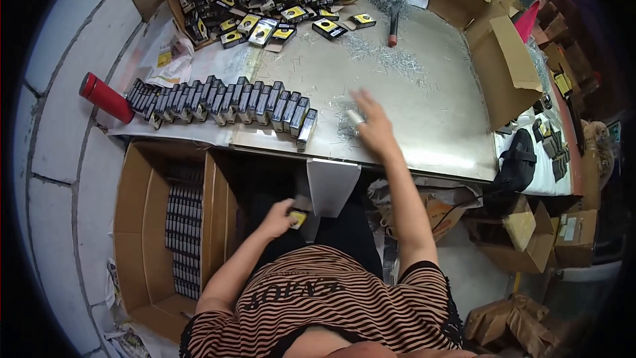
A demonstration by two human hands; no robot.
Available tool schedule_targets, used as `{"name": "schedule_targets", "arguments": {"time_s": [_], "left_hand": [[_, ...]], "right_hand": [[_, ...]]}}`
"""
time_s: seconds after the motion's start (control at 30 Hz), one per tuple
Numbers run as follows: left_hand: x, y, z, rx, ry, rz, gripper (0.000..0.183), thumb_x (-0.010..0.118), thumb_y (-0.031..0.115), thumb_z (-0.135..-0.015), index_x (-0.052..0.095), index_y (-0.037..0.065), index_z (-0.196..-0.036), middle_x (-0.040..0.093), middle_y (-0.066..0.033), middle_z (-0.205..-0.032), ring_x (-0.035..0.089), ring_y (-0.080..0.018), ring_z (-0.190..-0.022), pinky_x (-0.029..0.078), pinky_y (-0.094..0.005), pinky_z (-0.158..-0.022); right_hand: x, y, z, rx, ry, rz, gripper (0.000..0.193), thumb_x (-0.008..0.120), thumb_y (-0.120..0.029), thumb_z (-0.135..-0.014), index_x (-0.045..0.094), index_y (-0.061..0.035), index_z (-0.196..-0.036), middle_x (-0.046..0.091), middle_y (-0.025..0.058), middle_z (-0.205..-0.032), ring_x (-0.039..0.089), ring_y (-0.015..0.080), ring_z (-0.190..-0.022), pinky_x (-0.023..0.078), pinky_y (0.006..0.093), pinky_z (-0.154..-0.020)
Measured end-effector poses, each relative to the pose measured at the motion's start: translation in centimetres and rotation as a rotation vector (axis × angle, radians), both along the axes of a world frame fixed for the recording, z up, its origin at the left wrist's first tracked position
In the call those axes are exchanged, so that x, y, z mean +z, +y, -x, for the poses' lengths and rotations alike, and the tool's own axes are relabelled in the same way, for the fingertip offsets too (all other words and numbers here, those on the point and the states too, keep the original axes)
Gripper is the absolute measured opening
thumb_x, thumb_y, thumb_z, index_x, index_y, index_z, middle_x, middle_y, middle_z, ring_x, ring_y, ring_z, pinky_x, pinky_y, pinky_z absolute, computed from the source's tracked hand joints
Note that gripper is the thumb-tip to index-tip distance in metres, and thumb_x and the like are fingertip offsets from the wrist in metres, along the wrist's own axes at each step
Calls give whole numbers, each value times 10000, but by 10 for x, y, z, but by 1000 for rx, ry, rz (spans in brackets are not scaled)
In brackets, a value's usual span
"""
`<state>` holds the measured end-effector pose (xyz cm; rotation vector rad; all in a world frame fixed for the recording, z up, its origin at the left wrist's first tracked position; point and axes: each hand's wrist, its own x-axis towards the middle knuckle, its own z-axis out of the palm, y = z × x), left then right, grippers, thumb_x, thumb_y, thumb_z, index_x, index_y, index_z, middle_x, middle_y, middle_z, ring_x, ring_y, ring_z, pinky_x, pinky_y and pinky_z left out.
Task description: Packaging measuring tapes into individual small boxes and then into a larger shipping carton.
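Below the table's front edge, my left hand (277, 221) is closed around a small yellow-and-black box (299, 217) with a pale flap sticking up from it. My right hand (376, 131) is stretched out over the metal tabletop (437, 132), slightly blurred, its fingers apart. A white wrap or band shows at one of its fingers. Beside and partly under those fingers lies a small heap of thin silvery pins (344, 127). Left of the heap, a long row of small dark boxes (255, 103) stands on edge, leaning against one another.
A red flask (106, 98) lies at the row's left end. Behind, a carton (173, 3) spills loose yellow-and-black boxes. A black-handled tool (393, 26) rests by more pins. Lower left, an open carton (136, 225) holds stacked boxes. A pale panel (331, 185) hangs below the table edge.
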<state>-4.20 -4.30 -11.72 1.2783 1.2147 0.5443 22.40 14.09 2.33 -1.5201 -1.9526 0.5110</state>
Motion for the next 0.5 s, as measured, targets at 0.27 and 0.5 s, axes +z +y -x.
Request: {"name": "schedule_targets", "arguments": {"time_s": [0.27, 0.5], "left_hand": [[-1, 0, -39, -45, -409, 525, 351, 772, 141, -808, 678, 47, -1132, 702, -40, -966, 644, -114, -819, 508, -269, -742], [-7, -2, -30, -152, -617, 538, 543, 720, -72, -750, 553, -18, -1264, 644, -81, -1150, 632, -161, -1022, 526, -279, -888]], "right_hand": [[-13, -96, 59, -19, -384, -98, 616, 567, -41, -770, 444, 6, -1371, 366, 276, -1448, 309, 416, -1374, 278, 450, -1132], [8, -159, 29, 129, -126, -62, 485, 524, 95, -779, 577, -35, -1242, 537, 174, -1309, 484, 362, -1244, 426, 402, -1013]]}}
